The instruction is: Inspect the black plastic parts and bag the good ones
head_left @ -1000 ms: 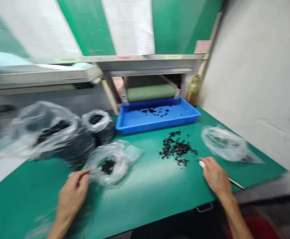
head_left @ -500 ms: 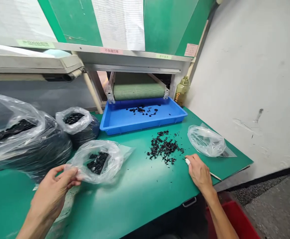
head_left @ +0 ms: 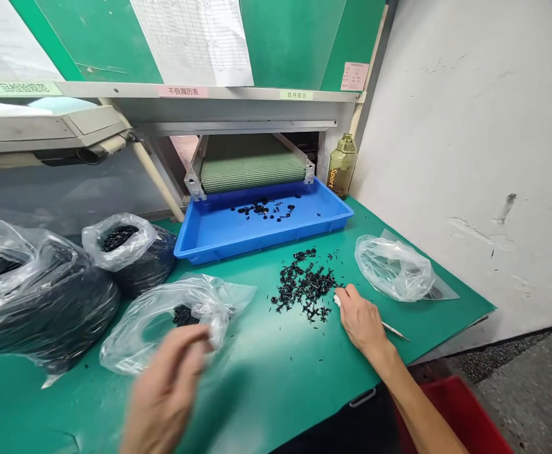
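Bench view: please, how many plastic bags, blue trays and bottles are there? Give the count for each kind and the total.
Plastic bags: 4
Blue trays: 1
Bottles: 1
Total: 6

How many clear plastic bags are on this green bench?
4. A large bag at far left, a smaller bag beside it, a front bag by the left hand, and a fourth bag at right. Others may be hidden.
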The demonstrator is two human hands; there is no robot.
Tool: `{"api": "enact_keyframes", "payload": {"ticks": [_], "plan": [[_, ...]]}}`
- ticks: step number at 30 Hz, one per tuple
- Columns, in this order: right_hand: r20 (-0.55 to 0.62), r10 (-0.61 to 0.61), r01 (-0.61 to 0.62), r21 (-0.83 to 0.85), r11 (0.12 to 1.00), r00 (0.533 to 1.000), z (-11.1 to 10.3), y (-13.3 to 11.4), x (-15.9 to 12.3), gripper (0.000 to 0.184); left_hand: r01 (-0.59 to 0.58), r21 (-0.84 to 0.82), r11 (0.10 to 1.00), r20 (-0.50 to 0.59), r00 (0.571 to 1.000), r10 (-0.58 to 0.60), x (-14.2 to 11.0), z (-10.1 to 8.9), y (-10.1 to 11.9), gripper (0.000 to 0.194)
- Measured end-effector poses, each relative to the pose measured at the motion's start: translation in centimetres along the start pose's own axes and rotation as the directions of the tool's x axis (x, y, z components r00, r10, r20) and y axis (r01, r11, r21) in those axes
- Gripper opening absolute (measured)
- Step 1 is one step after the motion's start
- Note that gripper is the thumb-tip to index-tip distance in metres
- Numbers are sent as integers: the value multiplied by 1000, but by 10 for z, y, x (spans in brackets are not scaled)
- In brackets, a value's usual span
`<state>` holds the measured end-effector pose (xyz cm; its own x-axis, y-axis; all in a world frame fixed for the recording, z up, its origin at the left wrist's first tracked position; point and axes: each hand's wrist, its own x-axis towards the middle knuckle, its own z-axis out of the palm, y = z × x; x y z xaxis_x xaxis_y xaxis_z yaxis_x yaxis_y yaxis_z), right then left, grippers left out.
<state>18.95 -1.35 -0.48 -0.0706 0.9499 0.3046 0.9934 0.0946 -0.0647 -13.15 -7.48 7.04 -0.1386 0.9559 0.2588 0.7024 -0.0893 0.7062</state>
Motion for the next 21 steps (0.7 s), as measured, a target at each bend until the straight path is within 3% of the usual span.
{"api": "enact_keyframes", "payload": {"ticks": [2, 3, 6, 8, 10, 13, 18, 21], "plan": [[9, -6, 6, 8, 1000, 1000, -1, 2, 5, 28, -118, -150, 982, 224, 963, 150, 17, 50, 23, 29], [7, 1, -1, 11, 1000, 1000, -1, 4, 6, 30, -135, -204, 970, 277, 942, 189, 29, 75, 31, 32], [-33, 33, -32, 29, 999, 999, -2, 11, 1, 34, -137, -270, 953, 239, 949, 204, 74, 139, 39, 36], [-83, 52, -48, 51, 998, 995, -1, 14, -3, 34, -127, -257, 958, 195, 964, 180, 102, 165, 34, 37], [-128, 58, -50, 65, 997, 990, 1, 15, -5, 32, -108, -231, 967, 182, 971, 152, 120, 178, 29, 37], [-171, 39, -32, 46, 998, 984, 3, 15, -4, 30, -118, -204, 972, 219, 962, 163, 121, 179, 28, 34], [-223, 2, 2, 19, 1000, 975, 7, 16, -5, 29, -219, -303, 928, 399, 855, 332, 96, 171, 37, 31], [-237, 7, 4, 48, 999, 971, 10, 16, -6, 30, -263, -292, 920, 340, 870, 357, 108, 174, 34, 33]]}}
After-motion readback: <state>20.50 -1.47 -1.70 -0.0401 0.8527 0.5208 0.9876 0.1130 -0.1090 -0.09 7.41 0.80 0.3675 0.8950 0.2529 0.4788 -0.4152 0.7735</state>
